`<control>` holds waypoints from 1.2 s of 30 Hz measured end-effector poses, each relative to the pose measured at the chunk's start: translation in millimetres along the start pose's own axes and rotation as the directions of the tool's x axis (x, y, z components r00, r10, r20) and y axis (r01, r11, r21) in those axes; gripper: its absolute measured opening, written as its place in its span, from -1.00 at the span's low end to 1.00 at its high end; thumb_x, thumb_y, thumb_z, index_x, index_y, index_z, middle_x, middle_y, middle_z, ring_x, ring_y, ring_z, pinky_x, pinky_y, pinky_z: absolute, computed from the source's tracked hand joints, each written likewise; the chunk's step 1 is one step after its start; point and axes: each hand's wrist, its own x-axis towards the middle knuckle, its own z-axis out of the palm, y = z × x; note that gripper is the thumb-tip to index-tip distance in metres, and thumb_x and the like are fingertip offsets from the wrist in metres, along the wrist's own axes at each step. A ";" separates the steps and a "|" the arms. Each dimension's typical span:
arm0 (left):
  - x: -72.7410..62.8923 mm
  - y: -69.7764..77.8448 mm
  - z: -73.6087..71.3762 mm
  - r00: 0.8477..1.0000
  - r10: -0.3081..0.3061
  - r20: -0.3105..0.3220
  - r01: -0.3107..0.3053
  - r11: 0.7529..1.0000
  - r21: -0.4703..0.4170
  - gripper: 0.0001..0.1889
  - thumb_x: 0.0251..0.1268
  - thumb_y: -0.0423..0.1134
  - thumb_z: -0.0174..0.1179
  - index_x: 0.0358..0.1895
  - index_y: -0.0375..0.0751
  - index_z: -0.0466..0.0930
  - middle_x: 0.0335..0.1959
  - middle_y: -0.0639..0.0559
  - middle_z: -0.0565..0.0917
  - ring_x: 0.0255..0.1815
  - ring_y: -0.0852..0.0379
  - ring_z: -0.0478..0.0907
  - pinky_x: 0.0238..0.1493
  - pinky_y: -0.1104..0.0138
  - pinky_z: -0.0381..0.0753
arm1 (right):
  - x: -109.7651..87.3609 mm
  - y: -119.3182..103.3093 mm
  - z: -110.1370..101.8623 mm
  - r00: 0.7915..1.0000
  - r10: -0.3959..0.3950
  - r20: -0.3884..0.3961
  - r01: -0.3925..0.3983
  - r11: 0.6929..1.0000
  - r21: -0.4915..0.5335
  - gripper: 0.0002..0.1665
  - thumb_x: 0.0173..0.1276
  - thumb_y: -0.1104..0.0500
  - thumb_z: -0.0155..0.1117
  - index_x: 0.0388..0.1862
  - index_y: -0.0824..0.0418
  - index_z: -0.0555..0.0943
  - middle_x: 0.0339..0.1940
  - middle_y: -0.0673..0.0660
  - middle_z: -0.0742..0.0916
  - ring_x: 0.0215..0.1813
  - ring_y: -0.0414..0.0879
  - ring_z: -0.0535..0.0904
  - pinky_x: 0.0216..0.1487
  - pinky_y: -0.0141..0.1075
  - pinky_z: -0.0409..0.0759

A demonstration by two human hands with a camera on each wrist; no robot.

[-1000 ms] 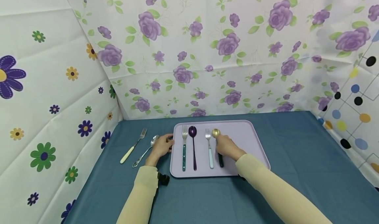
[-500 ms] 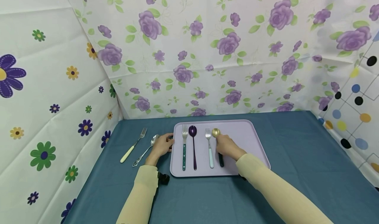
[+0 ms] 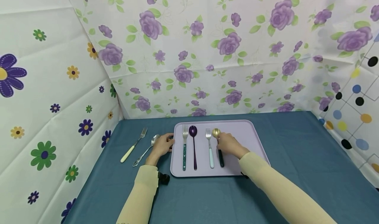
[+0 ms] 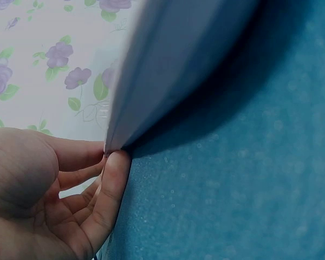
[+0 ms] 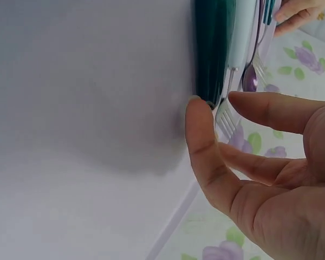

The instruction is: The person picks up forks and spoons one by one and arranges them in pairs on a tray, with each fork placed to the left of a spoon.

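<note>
My left hand (image 3: 162, 145) pinches the left rim of the lilac tray (image 3: 243, 133) between thumb and fingers, as the left wrist view shows. On the tray, my right hand (image 3: 231, 145) is over a gold spoon (image 3: 221, 158) with a dark handle, covering its neck. In the right wrist view, thumb and forefinger are spread apart, one on each side of the spoon. Left of that spoon lies a fork with a pale blue handle (image 3: 211, 158). Further left are a dark purple spoon (image 3: 194, 151) and a fork with a green handle (image 3: 184, 151).
On the blue cloth (image 3: 299, 151), left of the tray, lie a fork with a cream handle (image 3: 128, 154) and a silver spoon (image 3: 143, 156), partly behind my left hand. A floral sheet (image 3: 207, 53) hangs behind, with patterned sheets at both sides.
My right hand has shifted slightly right and up, uncovering more of the gold spoon's dark handle. The left hand, tray and cutlery stay in place.
</note>
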 end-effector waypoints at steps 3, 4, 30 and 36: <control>-0.6 0.5 -0.3 1.000 0.001 0.000 -0.001 1.000 -0.001 -0.54 0.60 -0.29 0.12 0.45 -0.36 0.45 -0.20 -0.17 0.63 -0.33 0.10 0.65 -0.29 0.30 0.73 | -0.6 4.2 -5.6 0.999 -0.031 -0.022 0.031 0.999 0.014 -0.63 0.35 0.34 0.28 0.13 0.42 0.64 -0.19 0.28 0.74 -0.42 -0.04 0.57 -0.40 -0.23 0.56; -0.7 0.7 -0.4 1.000 0.001 0.001 -0.001 1.000 -0.001 -0.54 0.60 -0.29 0.12 0.46 -0.36 0.45 -0.20 -0.17 0.63 -0.33 0.10 0.65 -0.29 0.29 0.73 | -0.5 6.2 -7.4 0.998 -0.048 -0.033 0.049 0.999 0.009 -0.57 0.35 0.33 0.28 0.18 0.42 0.63 -0.13 0.29 0.75 -0.37 -0.03 0.57 -0.36 -0.21 0.57; -2.1 1.8 -0.9 1.000 -0.009 -0.008 0.009 1.000 0.016 -0.55 0.60 -0.30 0.12 0.45 -0.37 0.46 -0.20 -0.19 0.64 -0.30 0.06 0.67 -0.29 0.28 0.74 | -8.7 72.8 -60.1 0.976 -0.195 -0.097 0.205 0.972 0.111 -0.55 0.56 0.17 0.23 0.27 0.43 0.62 -0.06 0.35 0.70 -0.15 0.13 0.64 -0.23 -0.12 0.65; -1.5 5.7 -0.2 1.000 -0.016 0.002 0.016 1.000 0.019 -0.54 0.61 -0.29 0.12 0.46 -0.37 0.45 -0.19 -0.20 0.65 -0.28 0.05 0.69 -0.28 0.27 0.75 | -16.0 96.7 -77.1 0.983 -0.168 -0.074 0.179 0.966 0.186 -0.48 0.62 0.10 0.18 0.39 0.38 0.53 0.08 0.40 0.64 -0.01 0.27 0.65 -0.15 -0.08 0.73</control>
